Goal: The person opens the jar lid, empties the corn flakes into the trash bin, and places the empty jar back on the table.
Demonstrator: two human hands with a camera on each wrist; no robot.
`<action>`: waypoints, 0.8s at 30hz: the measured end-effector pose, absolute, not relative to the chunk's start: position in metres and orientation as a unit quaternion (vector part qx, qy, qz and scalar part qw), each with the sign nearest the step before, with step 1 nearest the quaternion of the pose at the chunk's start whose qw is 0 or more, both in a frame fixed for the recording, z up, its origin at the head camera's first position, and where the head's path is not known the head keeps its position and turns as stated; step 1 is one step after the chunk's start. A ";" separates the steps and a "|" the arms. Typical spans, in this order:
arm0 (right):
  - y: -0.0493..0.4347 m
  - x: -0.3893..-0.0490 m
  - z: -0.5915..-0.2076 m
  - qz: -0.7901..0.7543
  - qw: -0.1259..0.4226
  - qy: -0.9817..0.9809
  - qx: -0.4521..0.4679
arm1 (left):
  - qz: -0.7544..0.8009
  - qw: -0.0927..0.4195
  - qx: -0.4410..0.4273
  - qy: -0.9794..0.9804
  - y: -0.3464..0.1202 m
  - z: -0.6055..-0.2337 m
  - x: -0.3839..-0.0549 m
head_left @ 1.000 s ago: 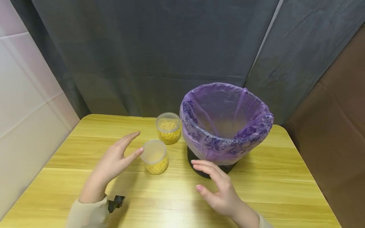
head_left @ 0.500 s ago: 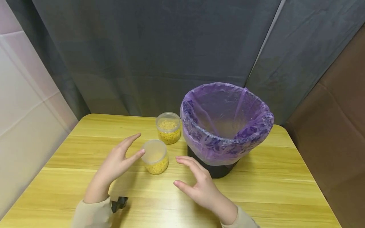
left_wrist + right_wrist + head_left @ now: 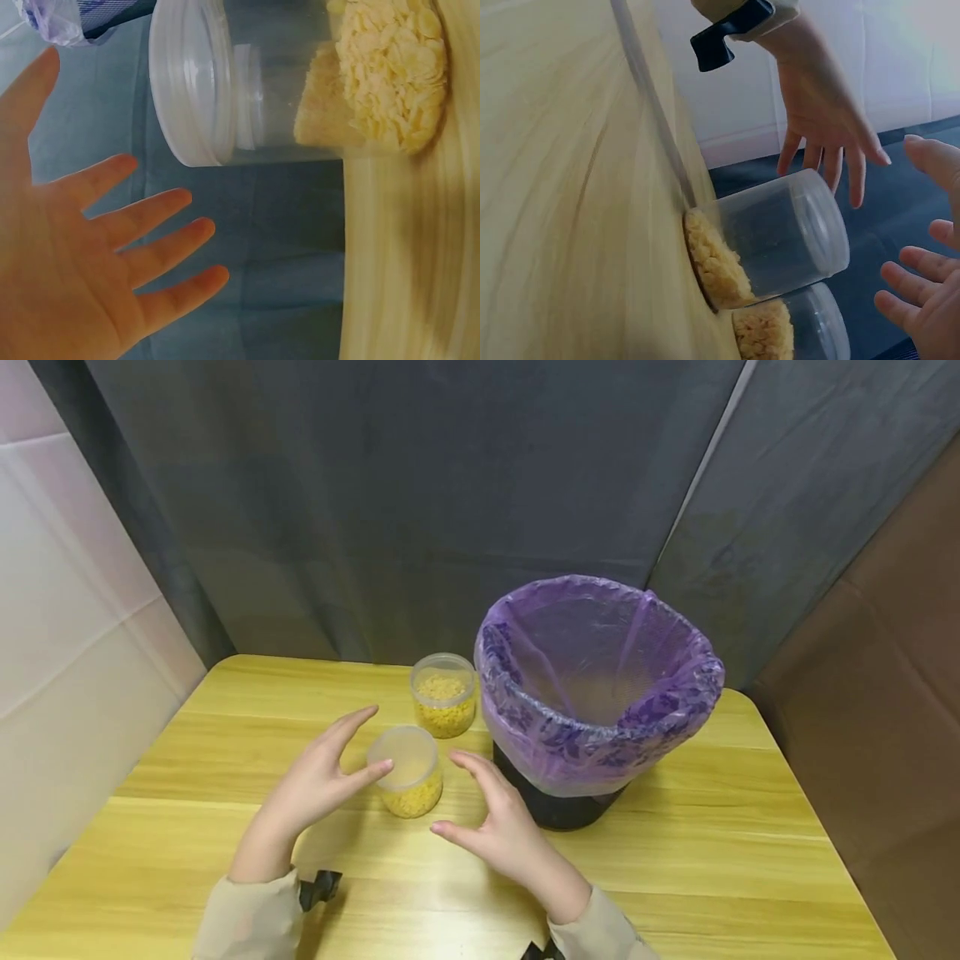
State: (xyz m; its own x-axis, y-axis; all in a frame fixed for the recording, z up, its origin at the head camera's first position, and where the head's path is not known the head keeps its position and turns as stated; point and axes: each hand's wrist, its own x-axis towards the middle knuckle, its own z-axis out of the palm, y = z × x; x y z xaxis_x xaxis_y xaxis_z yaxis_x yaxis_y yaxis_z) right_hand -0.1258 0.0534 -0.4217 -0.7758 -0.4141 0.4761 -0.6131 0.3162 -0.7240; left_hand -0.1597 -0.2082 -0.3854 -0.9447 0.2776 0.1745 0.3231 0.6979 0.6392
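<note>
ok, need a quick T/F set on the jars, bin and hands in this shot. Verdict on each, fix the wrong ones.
1. The near jar and the far jar stand upright on the table. True.
2. The right hand grips the near jar. False: the right hand is open and holds nothing.
3. A purple bag lines the black bin. True.
4. The bin is left of both jars. False: it is to their right.
5. The left hand has its fingers extended. True.
6. Yellow flakes fill the near jar to the brim. False: the flakes fill only its lower part.
</note>
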 end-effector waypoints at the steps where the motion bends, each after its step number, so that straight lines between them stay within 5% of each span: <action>1: 0.052 -0.127 -0.422 0.489 0.096 -0.809 0.313 | -0.353 0.032 -0.166 -0.920 -0.208 -0.386 -0.161; 24: 0.027 -0.156 -0.456 0.488 -0.027 -0.844 0.220 | -0.371 -0.003 -0.200 -0.907 -0.211 -0.409 -0.169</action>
